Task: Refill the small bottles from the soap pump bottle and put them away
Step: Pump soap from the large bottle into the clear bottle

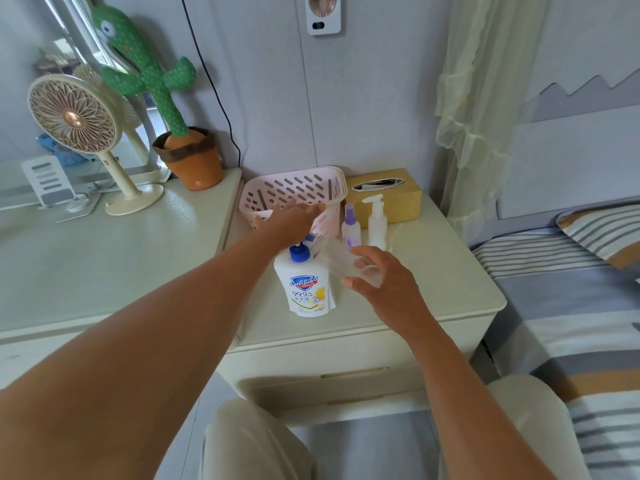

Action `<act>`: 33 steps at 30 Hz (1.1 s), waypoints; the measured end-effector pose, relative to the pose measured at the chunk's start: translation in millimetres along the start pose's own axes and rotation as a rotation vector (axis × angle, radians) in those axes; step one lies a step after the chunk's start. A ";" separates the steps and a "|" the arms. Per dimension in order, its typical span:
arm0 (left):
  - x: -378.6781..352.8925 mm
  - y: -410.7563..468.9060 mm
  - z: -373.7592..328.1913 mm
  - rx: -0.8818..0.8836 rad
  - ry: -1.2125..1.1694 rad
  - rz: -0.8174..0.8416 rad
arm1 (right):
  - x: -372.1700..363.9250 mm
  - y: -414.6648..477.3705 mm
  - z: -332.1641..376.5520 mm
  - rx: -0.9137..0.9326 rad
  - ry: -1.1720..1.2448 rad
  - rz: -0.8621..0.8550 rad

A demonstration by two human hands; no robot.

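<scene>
Soap bottle stands upright at centre of the nightstand, blue pump on top. Left hand lies palm-down on the pump, fingers straight and close together, pointing toward 1 o'clock; thumb side is hidden.

Right hand is at 3 o'clock of the soap bottle and grips a clear bottle. Thumb sits on the near side, fingers curl round the far side and show through the plastic. Clear bottle is tilted, open end toward 10 o'clock, right at the pump nozzle; can't tell whether they touch. Fill level can't be made out.

Basket, pink and slotted, is at 12 o'clock of the soap bottle, just behind the left hand. Spray bottle, purple, is at 1 o'clock beside the basket. White bottle with pump stands just right of it. Both upright, caps on. Tissue box sits behind those two.

Fan and cactus toy are at 10 o'clock on the desk. Bed is at 3 o'clock.
</scene>
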State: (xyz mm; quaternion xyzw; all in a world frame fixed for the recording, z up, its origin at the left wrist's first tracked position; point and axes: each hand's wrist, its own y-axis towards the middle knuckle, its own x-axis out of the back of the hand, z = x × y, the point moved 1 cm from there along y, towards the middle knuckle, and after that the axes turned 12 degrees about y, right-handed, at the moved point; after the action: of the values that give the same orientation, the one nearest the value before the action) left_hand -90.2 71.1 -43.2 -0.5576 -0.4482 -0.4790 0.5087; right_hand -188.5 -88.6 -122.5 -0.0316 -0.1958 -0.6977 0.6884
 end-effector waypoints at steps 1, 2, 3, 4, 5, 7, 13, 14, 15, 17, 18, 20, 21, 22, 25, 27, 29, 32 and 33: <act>0.6 1.5 1.0 -0.026 0.018 -0.005 | 0.4 0.2 0.4 0.002 0.000 -0.005; 1.1 2.9 2.4 -0.041 0.009 -0.002 | 1.0 0.8 0.8 0.005 -0.001 -0.009; 0.0 4.7 3.1 -0.059 0.027 0.003 | 1.0 0.7 0.7 0.003 -0.003 -0.009; -1.4 7.3 5.2 -0.072 0.024 0.000 | 1.1 0.7 1.0 0.000 -0.007 -0.005; -3.4 7.6 5.9 -0.071 0.030 -0.015 | 0.9 0.3 1.6 -0.003 -0.010 0.001; -9.8 9.0 7.2 -0.060 0.067 -0.019 | 1.2 0.7 0.5 -0.011 -0.006 0.003; -13.1 2.7 3.5 -0.005 0.083 -0.012 | 0.3 -2.1 -4.3 -0.031 -0.015 0.016; -11.3 5.0 3.0 -0.009 0.080 -0.023 | 0.4 -2.2 -3.3 -0.026 -0.013 0.014; -8.2 6.1 3.3 -0.021 0.058 -0.032 | 0.9 -1.8 -1.4 -0.020 -0.011 0.013; -3.5 9.8 5.0 -0.047 0.027 -0.012 | 2.1 -0.5 1.4 -0.007 -0.011 0.009; -2.7 10.0 5.7 -0.046 0.001 0.001 | 2.2 -0.4 1.9 -0.003 -0.011 0.006; -2.8 10.2 5.0 -0.036 -0.041 0.029 | 2.0 -0.8 2.0 -0.005 -0.006 0.002; -3.8 10.8 4.6 -0.028 -0.058 0.024 | 1.8 -1.3 2.0 -0.007 -0.003 0.002; -4.5 10.8 4.6 -0.033 -0.044 0.011 | 1.0 -1.3 1.6 -0.009 -0.003 0.002; -8.9 7.4 4.1 -0.006 -0.051 -0.005 | -1.1 -0.3 -2.8 -0.019 -0.016 0.002; -14.0 5.4 2.9 -0.018 -0.085 -0.034 | -3.0 -0.6 -6.9 -0.038 -0.019 0.007; -15.7 4.8 1.9 -0.032 -0.092 -0.051 | -4.3 -2.1 -8.9 -0.051 -0.011 0.014; -10.0 3.6 2.6 -0.023 0.023 -0.057 | -3.4 -3.4 -6.0 -0.045 0.008 0.015; -7.8 3.1 3.3 -0.023 0.063 -0.066 | -2.6 -3.3 -3.9 -0.038 0.012 0.014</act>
State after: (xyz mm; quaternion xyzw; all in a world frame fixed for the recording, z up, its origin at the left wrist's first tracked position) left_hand -88.0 74.1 -51.4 -0.5329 -0.4444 -0.5180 0.5002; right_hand -190.6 -87.5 -127.7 -0.0417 -0.1779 -0.6966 0.6938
